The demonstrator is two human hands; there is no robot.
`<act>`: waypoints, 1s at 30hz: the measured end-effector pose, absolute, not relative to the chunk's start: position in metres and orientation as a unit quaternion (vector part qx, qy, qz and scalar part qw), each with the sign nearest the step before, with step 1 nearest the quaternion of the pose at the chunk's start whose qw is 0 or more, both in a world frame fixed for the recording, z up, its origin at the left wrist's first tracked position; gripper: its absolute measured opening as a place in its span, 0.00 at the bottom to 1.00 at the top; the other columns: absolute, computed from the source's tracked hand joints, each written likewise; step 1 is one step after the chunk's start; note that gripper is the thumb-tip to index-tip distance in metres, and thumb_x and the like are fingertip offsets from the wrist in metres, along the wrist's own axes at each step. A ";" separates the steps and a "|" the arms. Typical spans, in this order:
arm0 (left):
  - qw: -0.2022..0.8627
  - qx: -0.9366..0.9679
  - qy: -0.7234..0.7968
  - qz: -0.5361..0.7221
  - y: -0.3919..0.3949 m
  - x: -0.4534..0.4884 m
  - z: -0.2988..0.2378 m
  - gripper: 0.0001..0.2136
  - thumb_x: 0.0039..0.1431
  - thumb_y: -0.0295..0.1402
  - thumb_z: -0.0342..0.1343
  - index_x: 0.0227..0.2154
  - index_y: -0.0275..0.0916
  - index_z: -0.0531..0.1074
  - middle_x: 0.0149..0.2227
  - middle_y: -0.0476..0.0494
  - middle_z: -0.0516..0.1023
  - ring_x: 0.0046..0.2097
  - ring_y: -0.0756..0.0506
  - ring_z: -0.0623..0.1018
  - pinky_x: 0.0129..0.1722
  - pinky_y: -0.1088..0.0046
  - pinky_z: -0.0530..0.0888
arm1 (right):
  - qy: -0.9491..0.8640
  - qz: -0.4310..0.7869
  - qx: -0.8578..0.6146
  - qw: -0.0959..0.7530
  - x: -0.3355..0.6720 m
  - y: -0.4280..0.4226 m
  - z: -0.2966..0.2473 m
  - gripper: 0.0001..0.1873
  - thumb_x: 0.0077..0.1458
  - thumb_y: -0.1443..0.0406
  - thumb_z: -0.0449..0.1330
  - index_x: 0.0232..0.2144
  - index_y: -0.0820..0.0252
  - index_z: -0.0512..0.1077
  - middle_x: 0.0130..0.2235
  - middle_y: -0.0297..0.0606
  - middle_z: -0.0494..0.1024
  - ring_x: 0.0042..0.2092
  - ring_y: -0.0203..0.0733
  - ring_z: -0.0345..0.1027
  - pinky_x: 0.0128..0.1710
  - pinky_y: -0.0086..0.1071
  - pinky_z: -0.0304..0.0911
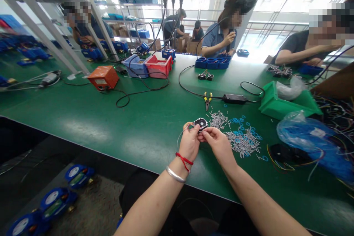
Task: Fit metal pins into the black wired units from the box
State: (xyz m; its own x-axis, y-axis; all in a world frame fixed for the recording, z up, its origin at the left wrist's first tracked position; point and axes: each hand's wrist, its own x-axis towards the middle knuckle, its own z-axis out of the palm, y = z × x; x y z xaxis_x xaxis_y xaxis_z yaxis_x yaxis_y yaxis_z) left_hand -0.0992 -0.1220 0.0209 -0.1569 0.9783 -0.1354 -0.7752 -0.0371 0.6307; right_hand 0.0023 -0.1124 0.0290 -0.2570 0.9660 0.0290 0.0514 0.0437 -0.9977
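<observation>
Over the green table [138, 132], my left hand [190, 138] is closed around a small black module with wires [201, 122], its thumb on the module's face. Thin wires trail from the module past the left side of that hand. My right hand [217, 142] has thumb and forefinger pinched at the module's lower right edge; whatever is between those fingertips is too small to make out. Beside my right hand lies a loose pile of small metal pins [242, 143] mixed with blue rings [237, 121]. Yellow-handled pliers [207, 100] rest just beyond the pile.
A black power adapter [234, 99] and its cable lie beyond the pliers. Right stand a green bin [287, 105] and blue plastic bag [304, 132]. Farther back are a red bin [159, 67], a blue bin [135, 67] and an orange box [103, 77]. Co-workers sit across the table.
</observation>
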 end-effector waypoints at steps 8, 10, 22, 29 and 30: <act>0.610 0.161 0.317 0.708 -0.123 -0.096 0.022 0.21 0.46 0.35 0.61 0.37 0.43 0.54 0.33 0.53 0.67 0.28 0.54 0.70 0.27 0.79 0.65 | -0.598 0.496 -0.478 0.410 -0.001 -0.117 0.034 0.13 0.51 0.55 0.58 0.30 0.59 0.69 0.30 0.39 0.77 0.31 0.43 0.74 0.34 0.36 0.72; 0.610 0.164 0.318 0.707 -0.123 -0.097 0.023 0.21 0.46 0.35 0.61 0.37 0.44 0.54 0.33 0.53 0.67 0.27 0.54 0.69 0.26 0.79 0.65 | -0.603 0.488 -0.483 0.407 -0.002 -0.117 0.037 0.13 0.51 0.55 0.58 0.30 0.60 0.69 0.29 0.39 0.77 0.31 0.42 0.74 0.33 0.35 0.72; 0.585 0.179 0.310 0.728 -0.121 -0.095 0.017 0.21 0.46 0.35 0.61 0.38 0.45 0.54 0.32 0.54 0.64 0.26 0.55 0.69 0.23 0.80 0.65 | -0.607 0.469 -0.507 0.393 -0.007 -0.117 0.043 0.12 0.51 0.57 0.58 0.28 0.60 0.70 0.28 0.38 0.77 0.28 0.40 0.73 0.30 0.31 0.71; 0.608 0.170 0.310 0.711 -0.120 -0.097 0.019 0.18 0.48 0.35 0.59 0.37 0.44 0.55 0.31 0.53 0.66 0.25 0.54 0.69 0.23 0.80 0.65 | -0.633 0.448 -0.504 0.379 -0.009 -0.115 0.040 0.12 0.53 0.56 0.56 0.29 0.59 0.69 0.27 0.36 0.76 0.28 0.40 0.72 0.29 0.31 0.69; 0.609 0.168 0.301 0.715 -0.120 -0.097 0.020 0.16 0.49 0.35 0.58 0.37 0.43 0.55 0.31 0.52 0.66 0.26 0.53 0.70 0.24 0.79 0.66 | -0.650 0.429 -0.502 0.376 -0.008 -0.115 0.038 0.12 0.54 0.56 0.55 0.29 0.59 0.68 0.27 0.36 0.75 0.28 0.40 0.72 0.28 0.31 0.68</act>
